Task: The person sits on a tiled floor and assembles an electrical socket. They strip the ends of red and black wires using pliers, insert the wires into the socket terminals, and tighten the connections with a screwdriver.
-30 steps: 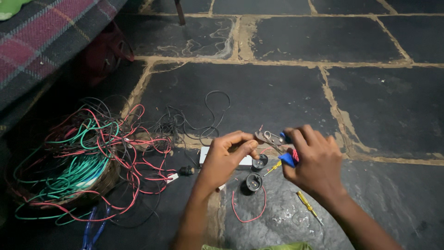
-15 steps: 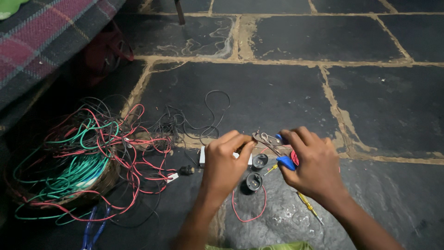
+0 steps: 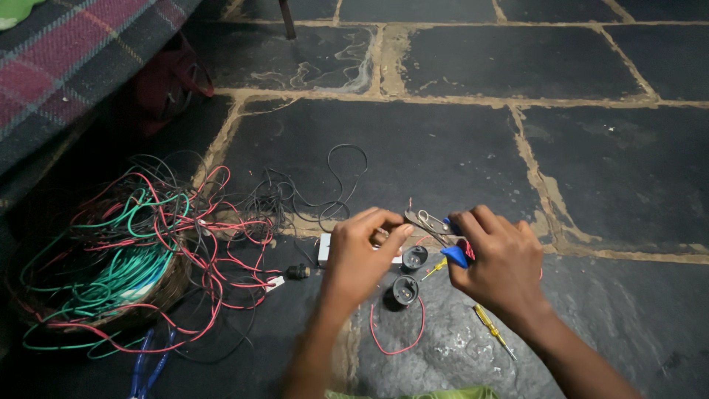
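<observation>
The right hand is clenched around the blue handles of a pair of pliers, whose metal jaws point left toward the left hand. The left hand is pinched shut, thumb against fingertips, on the end of a thin wire that I can barely make out right at the plier jaws. Compared with a second ago, the left hand has slid in from the left and now covers most of the small white block that was plainly visible beside it; the two hands now meet at the plier jaws, and the right hand has hardly shifted. That reads to me as the wire being brought up to the tool and steadied there, a grip-and-work step rather than a reach. Just below the pliers lie two round black lamp holders, one above the other, with a red wire loop curling from the lower one toward the bottom of the view. A yellow-handled screwdriver lies below and right of the pliers on the stone floor. Well to the left of the pliers sits a shallow basket heaped with a tangle of green, red and black wires, and blue-handled scissors lie below it.
</observation>
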